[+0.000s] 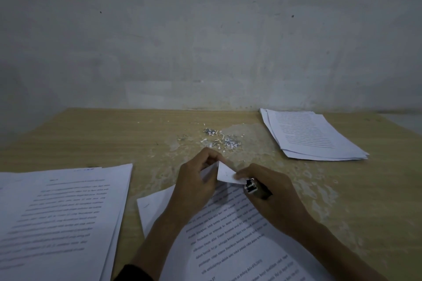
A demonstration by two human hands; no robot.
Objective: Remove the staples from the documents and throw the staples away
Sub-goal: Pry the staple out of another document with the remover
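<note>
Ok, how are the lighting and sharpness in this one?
Head view: dim, flat light with dark corners; wide-angle bending curves the table edge; text on the left stack is smeared, while the document under the hands is partly legible.

Staple hidden under folded corner [226, 174] (left stack [57, 219] cut off).

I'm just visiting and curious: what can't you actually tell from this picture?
- Staple: the folded corner and left hand hide it, head view.
- Tool: the right hand covers most.
- Scraps: too small to tell staples from paper.
- Left stack: cut by the frame edge, text blurred.
</note>
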